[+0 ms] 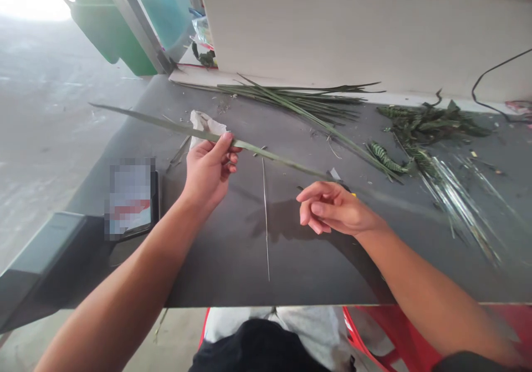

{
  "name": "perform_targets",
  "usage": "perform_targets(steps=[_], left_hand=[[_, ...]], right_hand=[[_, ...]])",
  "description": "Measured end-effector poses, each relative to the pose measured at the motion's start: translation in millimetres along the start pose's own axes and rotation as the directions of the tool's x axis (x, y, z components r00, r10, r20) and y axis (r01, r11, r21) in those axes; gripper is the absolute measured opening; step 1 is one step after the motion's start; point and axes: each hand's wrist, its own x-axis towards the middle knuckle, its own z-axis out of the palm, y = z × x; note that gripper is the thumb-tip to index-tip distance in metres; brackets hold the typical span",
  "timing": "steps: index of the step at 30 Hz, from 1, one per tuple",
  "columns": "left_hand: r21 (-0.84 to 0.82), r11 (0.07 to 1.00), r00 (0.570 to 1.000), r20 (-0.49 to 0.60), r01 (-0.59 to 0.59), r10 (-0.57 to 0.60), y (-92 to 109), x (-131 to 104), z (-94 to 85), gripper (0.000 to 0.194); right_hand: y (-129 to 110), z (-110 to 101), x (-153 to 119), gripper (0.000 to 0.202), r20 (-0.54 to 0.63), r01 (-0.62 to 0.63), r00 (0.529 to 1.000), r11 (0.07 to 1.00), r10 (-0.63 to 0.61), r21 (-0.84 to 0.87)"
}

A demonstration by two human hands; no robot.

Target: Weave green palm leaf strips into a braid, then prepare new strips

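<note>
My left hand [210, 167] pinches a long narrow green leaf blade [282, 160] between thumb and fingers. The strip slants across the table, one tip at the far left, the other end passing behind my right hand. My right hand [332, 208] hovers palm inward, fingers loosely curled and apart, with nothing visible in it. Just behind it lies a tool with a yellow part [353, 194], mostly hidden; its kind is unclear. A thin straight wire [266, 222] rests on the table between my hands. Crumpled white tissue [203, 121] lies behind my left hand.
A bundle of long green leaves [291, 97] lies along the back of the grey table [233, 272]. To the right are patterned dark leaves [436, 122] and shiny clear-wrapped sticks [465, 211]. A phone-like device [133, 200] stands left. A green bin [103, 28] is beyond.
</note>
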Motion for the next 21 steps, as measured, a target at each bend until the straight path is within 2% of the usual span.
perform_targets(steps=[2, 5, 10, 14, 16, 21], left_hand=[[-0.039, 0.999, 1.0, -0.01, 0.027, -0.028, -2, -2, 2.5, 0.018], [-0.059, 0.997, 0.998, 0.04, 0.049, -0.047, -7, -7, 5.8, 0.019], [0.034, 0.998, 0.99, 0.13, -0.055, 0.05, -16, -20, 9.9, 0.029], [0.123, 0.981, 0.972, 0.199, -0.149, 0.122, -23, -29, 12.9, 0.034], [0.149, 0.978, 0.97, 0.217, -0.145, 0.111, -26, -32, 13.5, 0.034], [0.213, 0.971, 0.95, 0.309, -0.105, 0.035, -31, -38, 13.1, 0.036]], right_hand=[[1, 1, 3, 0.037, -0.053, 0.043, 0.998, 0.998, -0.045, -0.038], [5, 5, 10, 0.044, -0.233, 0.089, 0.966, 0.99, -0.112, -0.105], [7, 12, 14, 0.06, -0.412, 0.097, 0.9, 0.987, -0.142, -0.128], [7, 12, 16, 0.053, -0.596, 0.078, 0.791, 0.989, -0.14, -0.129], [6, 10, 17, 0.05, -0.641, 0.078, 0.754, 0.988, -0.148, -0.136], [5, 7, 19, 0.044, -0.639, 0.101, 0.754, 0.988, -0.153, -0.118]])
